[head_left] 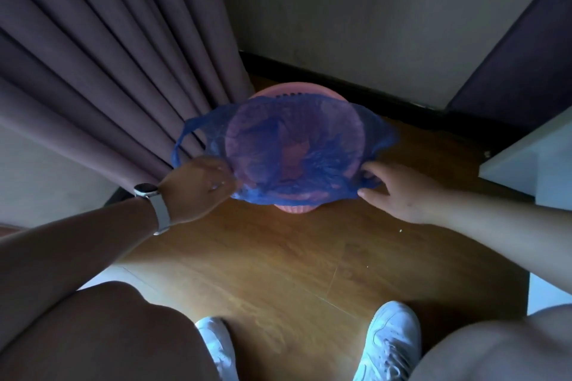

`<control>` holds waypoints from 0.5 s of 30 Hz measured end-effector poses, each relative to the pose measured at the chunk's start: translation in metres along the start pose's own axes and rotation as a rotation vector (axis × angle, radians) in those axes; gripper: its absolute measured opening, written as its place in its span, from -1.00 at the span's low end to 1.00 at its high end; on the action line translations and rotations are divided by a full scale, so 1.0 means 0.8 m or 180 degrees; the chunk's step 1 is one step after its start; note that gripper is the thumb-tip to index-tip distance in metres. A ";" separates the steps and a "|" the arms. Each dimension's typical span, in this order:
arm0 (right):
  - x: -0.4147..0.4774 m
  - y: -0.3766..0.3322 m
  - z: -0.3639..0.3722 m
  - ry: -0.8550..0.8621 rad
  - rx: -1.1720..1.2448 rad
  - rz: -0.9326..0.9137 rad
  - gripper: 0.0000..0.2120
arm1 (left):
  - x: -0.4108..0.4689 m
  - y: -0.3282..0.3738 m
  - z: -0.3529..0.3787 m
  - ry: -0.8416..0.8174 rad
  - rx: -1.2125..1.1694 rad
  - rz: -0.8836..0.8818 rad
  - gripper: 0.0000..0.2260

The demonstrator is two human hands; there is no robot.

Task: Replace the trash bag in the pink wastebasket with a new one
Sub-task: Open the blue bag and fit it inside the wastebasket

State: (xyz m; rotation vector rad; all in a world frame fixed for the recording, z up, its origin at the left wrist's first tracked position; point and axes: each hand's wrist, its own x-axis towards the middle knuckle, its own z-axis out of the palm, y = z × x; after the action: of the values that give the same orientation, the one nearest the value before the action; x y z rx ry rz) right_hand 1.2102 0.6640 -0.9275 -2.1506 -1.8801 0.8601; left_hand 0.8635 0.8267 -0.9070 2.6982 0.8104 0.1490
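Note:
A pink wastebasket (296,90) stands on the wooden floor near the wall. A thin blue trash bag (297,148) is spread over its mouth and hangs into it, its edge folded over the near rim. One bag handle loops out to the left (182,139). My left hand (198,187), with a watch on the wrist, pinches the bag's edge at the basket's near left. My right hand (399,192) grips the bag's edge at the near right, fingers curled into the plastic.
Purple curtains (108,71) hang at the left, touching the basket's side. A wall with dark skirting (356,83) runs behind it. A white furniture edge (526,161) juts in at the right. My knees and white shoes (393,346) are at the bottom, on wooden floor (294,257).

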 end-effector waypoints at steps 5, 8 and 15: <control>0.017 -0.010 0.004 0.0422 0.1117 0.0372 -0.69 | 0.017 0.003 0.007 0.0402 -0.0097 -0.1145 -0.41; 0.031 -0.018 -0.003 0.0617 0.1529 0.0561 -0.71 | 0.025 0.010 0.009 0.0136 -0.0236 -0.1218 -0.13; 0.060 -0.038 -0.004 0.0817 0.2020 0.0710 -0.78 | 0.020 -0.037 0.040 -0.0469 0.0238 -0.1102 0.26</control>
State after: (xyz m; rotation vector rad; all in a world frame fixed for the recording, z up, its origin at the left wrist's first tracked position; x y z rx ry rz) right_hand 1.1883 0.7160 -0.9253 -1.9546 -1.0658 0.9932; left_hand 0.8671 0.8503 -0.9467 2.5487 1.2376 -0.1605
